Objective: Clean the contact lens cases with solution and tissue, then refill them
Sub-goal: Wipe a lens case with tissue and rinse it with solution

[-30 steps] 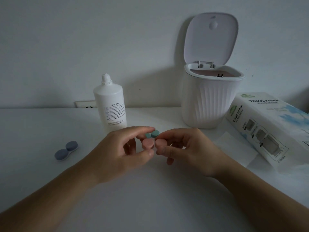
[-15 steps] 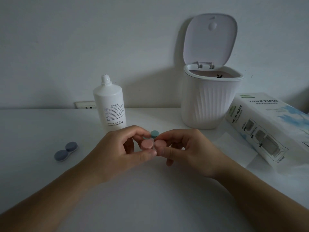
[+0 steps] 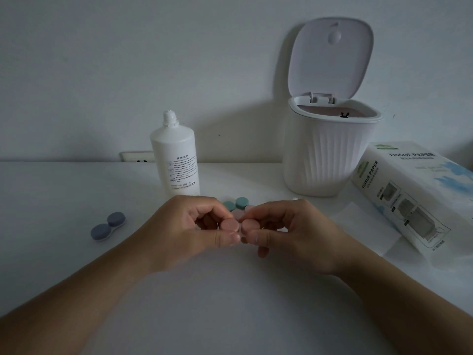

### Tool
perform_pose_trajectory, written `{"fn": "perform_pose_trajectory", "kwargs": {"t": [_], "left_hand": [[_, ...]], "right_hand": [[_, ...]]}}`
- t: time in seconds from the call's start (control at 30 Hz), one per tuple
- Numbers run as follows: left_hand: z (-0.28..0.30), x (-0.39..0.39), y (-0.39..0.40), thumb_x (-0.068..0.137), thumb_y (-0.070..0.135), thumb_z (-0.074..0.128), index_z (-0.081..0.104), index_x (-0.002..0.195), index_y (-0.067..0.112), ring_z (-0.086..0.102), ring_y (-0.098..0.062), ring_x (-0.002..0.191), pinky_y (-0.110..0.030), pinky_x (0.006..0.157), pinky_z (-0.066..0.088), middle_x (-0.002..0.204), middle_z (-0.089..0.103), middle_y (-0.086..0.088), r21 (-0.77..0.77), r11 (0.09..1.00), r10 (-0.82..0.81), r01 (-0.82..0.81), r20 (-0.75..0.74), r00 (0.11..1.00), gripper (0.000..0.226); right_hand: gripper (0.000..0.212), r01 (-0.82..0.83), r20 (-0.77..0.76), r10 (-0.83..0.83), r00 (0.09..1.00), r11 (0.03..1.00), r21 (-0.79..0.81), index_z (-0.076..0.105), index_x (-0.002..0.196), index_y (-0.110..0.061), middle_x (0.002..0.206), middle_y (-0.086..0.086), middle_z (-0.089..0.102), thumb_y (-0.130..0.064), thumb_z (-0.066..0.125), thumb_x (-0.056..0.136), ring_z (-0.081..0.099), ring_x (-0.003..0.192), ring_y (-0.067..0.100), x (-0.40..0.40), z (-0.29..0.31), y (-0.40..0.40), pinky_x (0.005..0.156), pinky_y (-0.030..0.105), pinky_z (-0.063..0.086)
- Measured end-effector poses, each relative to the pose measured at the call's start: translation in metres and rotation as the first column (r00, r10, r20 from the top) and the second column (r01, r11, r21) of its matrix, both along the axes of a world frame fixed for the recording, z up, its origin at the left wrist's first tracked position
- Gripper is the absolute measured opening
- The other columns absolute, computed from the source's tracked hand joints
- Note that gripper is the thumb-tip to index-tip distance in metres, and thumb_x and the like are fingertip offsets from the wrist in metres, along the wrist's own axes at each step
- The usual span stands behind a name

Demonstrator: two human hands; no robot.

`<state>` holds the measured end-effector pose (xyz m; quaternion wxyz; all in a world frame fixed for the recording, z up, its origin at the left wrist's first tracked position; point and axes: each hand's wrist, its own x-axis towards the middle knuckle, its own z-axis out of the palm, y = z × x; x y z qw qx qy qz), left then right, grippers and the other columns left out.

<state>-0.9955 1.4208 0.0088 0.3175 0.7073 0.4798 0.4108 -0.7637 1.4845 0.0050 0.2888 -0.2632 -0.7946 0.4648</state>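
above the table's middle, a pink lens case is pinched between the left hand and right hand, one cap each. at 12 o'clock a green case is seen, the solution bottle at 11, a blue case at 9.

bare forearms, left hand, right hand, no sleeves

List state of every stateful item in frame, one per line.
pink lens case: capped, held off the table by both hands
left hand: gripping the left cap
right hand: gripping the right cap
teal lens case: capped, on table
blue lens case: capped, on table
solution bottle: upright, cap off
bin: lid open
tissue sheet: flat on table
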Motion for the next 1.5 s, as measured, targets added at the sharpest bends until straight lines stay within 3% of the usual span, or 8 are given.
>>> {"fn": "perform_pose_trajectory", "kwargs": {"t": [0.17, 0.47, 0.67, 0.77, 0.97, 1.03, 1.37, 1.5], "left_hand": [[-0.001, -0.001, 0.001, 0.068, 0.051, 0.081, 0.078, 0.087, 0.032, 0.064, -0.032, 0.077, -0.036, 0.065, 0.052, 0.083, 0.073, -0.006, 0.009, 1.000, 0.003, -0.003, -0.005, 1.000, 0.028], [-0.005, 0.002, 0.001, 0.071, 0.042, 0.078, 0.072, 0.088, 0.029, 0.054, -0.032, 0.066, -0.038, 0.058, 0.047, 0.085, 0.064, -0.002, 0.117, 0.992, 0.056, -0.047, -0.079, 0.995, 0.022], [-0.001, 0.002, 0.000, 0.078, 0.017, 0.086, 0.074, 0.091, 0.031, 0.050, -0.021, 0.064, -0.023, 0.059, 0.042, 0.087, 0.061, 0.002, 0.093, 0.993, 0.094, -0.079, -0.170, 0.981, 0.023], [0.006, -0.002, -0.001, 0.081, 0.016, 0.083, 0.073, 0.091, 0.030, 0.046, -0.010, 0.061, -0.016, 0.058, 0.039, 0.086, 0.061, 0.013, 0.102, 0.989, 0.131, -0.109, -0.243, 0.961, 0.020], [0.005, -0.027, -0.020, 0.081, 0.017, 0.083, 0.072, 0.087, 0.030, 0.046, -0.004, 0.057, -0.010, 0.055, 0.036, 0.084, 0.059, 0.022, 0.117, 0.963, 0.265, -0.242, -0.275, 0.924, 0.018], [0.000, -0.040, -0.031, 0.079, 0.025, 0.083, 0.072, 0.088, 0.034, 0.046, -0.006, 0.057, -0.019, 0.058, 0.041, 0.087, 0.060, 0.019, 0.111, 0.944, 0.331, -0.312, -0.281, 0.901, 0.017], [-0.011, -0.076, -0.054, 0.076, 0.032, 0.083, 0.070, 0.079, 0.037, 0.058, 0.001, 0.069, -0.008, 0.061, 0.039, 0.086, 0.064, 0.018, 0.166, 0.854, 0.520, -0.494, -0.334, 0.786, 0.014], [-0.013, -0.077, -0.057, 0.079, 0.032, 0.081, 0.068, 0.079, 0.038, 0.064, 0.000, 0.081, -0.027, 0.075, 0.052, 0.084, 0.066, 0.014, 0.179, 0.821, 0.564, -0.542, -0.402, 0.722, 0.014]], "right_hand": [[0.021, -0.003, -0.008, 0.003, 1.000, 1.000, -0.004, 0.076, 0.105, -0.021, 0.096, 0.005, 0.075, -0.023, 0.078, 0.085, 0.071, 0.073, 0.027, -0.001, -0.003, 0.003, 0.068, 0.035, 0.062], [0.019, 0.018, 0.084, -0.029, 0.996, 0.992, 0.124, 0.075, 0.104, -0.034, 0.073, -0.019, 0.064, -0.027, 0.078, 0.086, 0.048, 0.062, 0.001, -0.002, -0.003, 0.005, 0.060, 0.015, 0.042], [0.023, 0.157, 0.046, -0.166, 0.985, 0.975, 0.158, 0.075, 0.104, -0.034, 0.071, -0.020, 0.063, -0.042, 0.078, 0.083, 0.045, 0.057, 0.000, -0.001, -0.002, 0.009, 0.056, 0.013, 0.038], [0.019, 0.306, 0.063, -0.346, 0.936, 0.889, 0.341, 0.074, 0.103, -0.030, 0.065, -0.015, 0.058, -0.040, 0.075, 0.087, 0.048, 0.054, 0.002, -0.002, -0.007, 0.014, 0.056, 0.012, 0.035], [0.033, 0.298, 0.161, -0.516, 0.841, 0.692, 0.658, 0.074, 0.111, -0.026, 0.086, -0.008, 0.060, -0.051, 0.065, 0.091, 0.059, 0.079, 0.015, -0.007, -0.010, 0.019, 0.075, 0.029, 0.042], [0.036, 0.283, 0.208, -0.562, 0.801, 0.660, 0.696, 0.072, 0.115, -0.028, 0.096, -0.005, 0.062, -0.053, 0.059, 0.094, 0.061, 0.091, 0.020, -0.011, -0.011, 0.017, 0.084, 0.033, 0.042], [0.034, 0.185, 0.364, -0.547, 0.754, 0.709, 0.681, 0.068, 0.100, -0.032, 0.092, -0.007, 0.054, -0.059, 0.048, 0.095, 0.054, 0.092, 0.017, -0.021, -0.014, 0.019, 0.087, 0.035, 0.033], [0.034, 0.200, 0.336, -0.542, 0.770, 0.705, 0.680, 0.067, 0.089, -0.030, 0.083, -0.010, 0.052, -0.061, 0.054, 0.092, 0.053, 0.082, 0.014, -0.020, -0.014, 0.018, 0.082, 0.034, 0.034]]}}
